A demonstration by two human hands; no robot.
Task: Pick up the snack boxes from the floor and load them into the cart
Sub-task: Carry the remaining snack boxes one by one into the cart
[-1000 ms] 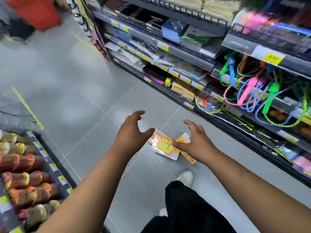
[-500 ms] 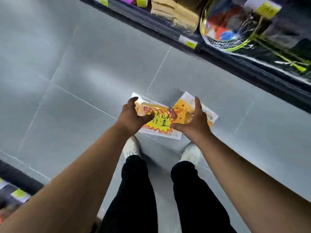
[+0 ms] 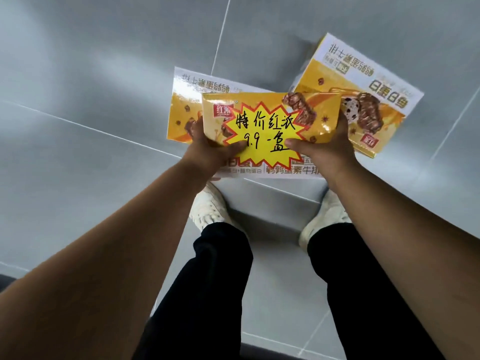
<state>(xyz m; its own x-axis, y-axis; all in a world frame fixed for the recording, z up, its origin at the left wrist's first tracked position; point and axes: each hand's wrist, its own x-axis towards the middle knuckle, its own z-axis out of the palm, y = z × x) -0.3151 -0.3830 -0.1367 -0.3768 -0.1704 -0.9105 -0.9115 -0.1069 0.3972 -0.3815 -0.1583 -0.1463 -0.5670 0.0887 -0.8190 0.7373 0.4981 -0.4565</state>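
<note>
- While both hands clamp it from either side, one yellow-and-white cardboard snack box (image 3: 320,110) sits centre frame, printed face up toward the camera, a jagged yellow paper price sticker (image 3: 265,131) with handwritten black characters stuck on it.
- Left hand (image 3: 207,152): thumb pressed flat on the box face at the sticker's near-left edge; fingers (image 3: 197,129) curled round the box's left side, tips hidden beneath.
- Right hand (image 3: 327,149): thumb on the face at the sticker's near-right edge; fingers (image 3: 340,126) wrapped round the right side, tips out of sight.
- Cannot tell whether the gripped box is clear of the floor.
- Second matching snack box (image 3: 188,100) lies flat on the grey tiled floor (image 3: 91,74), far-left of the gripped one and partly covered by it.
- Third matching snack box (image 3: 363,81) lies flat to the far right, turned at an angle, its near-left corner behind the right hand.
- Near side: two white shoes (image 3: 210,206) planted apart on the tiles, black trouser legs (image 3: 207,294) above them.
</note>
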